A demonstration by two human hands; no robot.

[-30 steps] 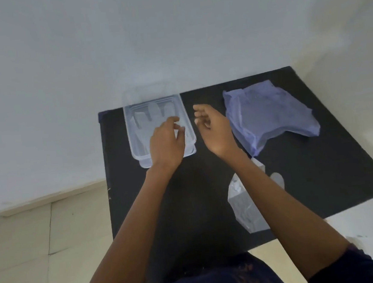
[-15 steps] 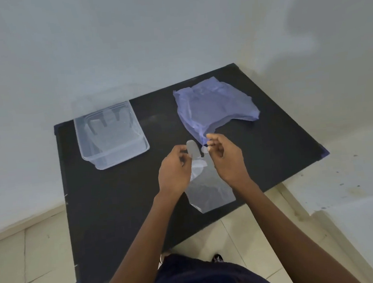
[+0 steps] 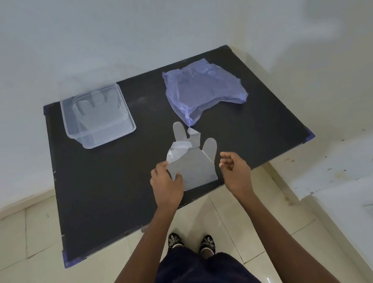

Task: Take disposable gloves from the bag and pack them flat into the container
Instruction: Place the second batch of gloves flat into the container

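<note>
A clear disposable glove (image 3: 194, 163) lies on the black table (image 3: 109, 187) near its front edge, partly folded, with some fingers pointing away from me. My left hand (image 3: 165, 185) pinches the glove's left edge. My right hand (image 3: 236, 171) hovers just right of the glove, fingers curled and apart, holding nothing. The clear plastic container (image 3: 97, 113) stands at the back left with a flat glove inside. The crumpled blue bag (image 3: 201, 91) lies at the back right, its near corner close to the glove's fingers.
A white wall rises right behind the table. Tiled floor and my feet (image 3: 191, 243) show below the front edge. A white, stained surface (image 3: 345, 184) lies to the right of the table.
Both hands came back from the container to the loose glove at the table's front. My right hand has let go of it and moved right; my left hand holds its left edge.
</note>
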